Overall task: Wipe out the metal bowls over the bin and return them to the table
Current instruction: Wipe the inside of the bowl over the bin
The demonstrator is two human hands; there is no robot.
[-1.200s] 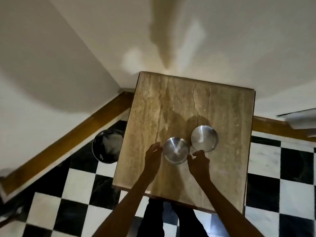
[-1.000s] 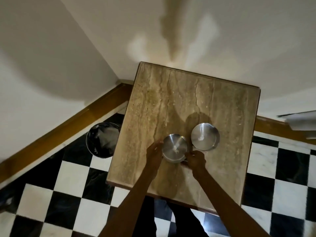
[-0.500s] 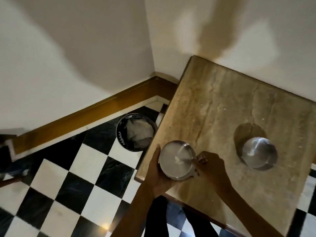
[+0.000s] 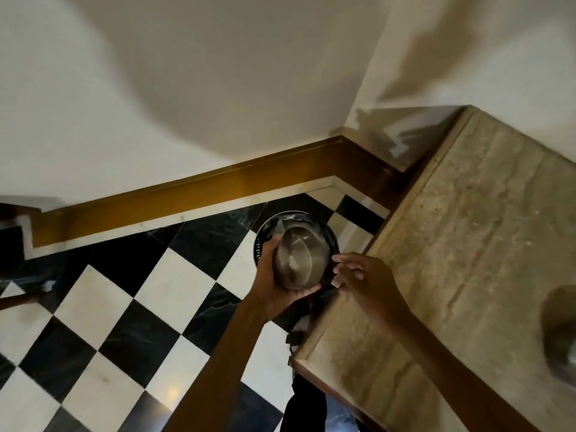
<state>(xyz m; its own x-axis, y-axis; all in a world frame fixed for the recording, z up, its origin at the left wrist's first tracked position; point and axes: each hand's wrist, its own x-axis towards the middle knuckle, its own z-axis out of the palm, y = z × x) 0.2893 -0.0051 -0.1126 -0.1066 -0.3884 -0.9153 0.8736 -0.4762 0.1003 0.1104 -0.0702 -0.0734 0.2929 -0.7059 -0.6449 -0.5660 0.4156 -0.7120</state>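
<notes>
Head view shows the left hand [image 4: 274, 285] as the grip on the bowl [image 4: 300, 257]: palm under its near side, thumb over the far rim, fingers curled along the bottom edge, clamped on it so the mouth tips up toward the camera. A pale smear sits inside the bowl, at the middle. Just right of the grip, the right hand [image 4: 363, 277] hangs with fingers loosely spread and apart, holding nothing, its fingertips [image 4: 341, 260] at the bowl's rim; whether they touch the metal cannot be told. Directly beneath the grip stands the bin [image 4: 265, 232], a dark round rim on the checkered floor [image 4: 124, 322], mostly covered by the bowl. To the right of both hands runs the worktop [image 4: 467, 244].

Judging by this, the task is at an early stage: this bowl is over the bin but looks unwiped, and its return is still to come. A second bowl [image 4: 565, 358] waits on the worktop, cut off by the frame edge and blurred. The bin's contents are hidden, and no cloth can be seen.
</notes>
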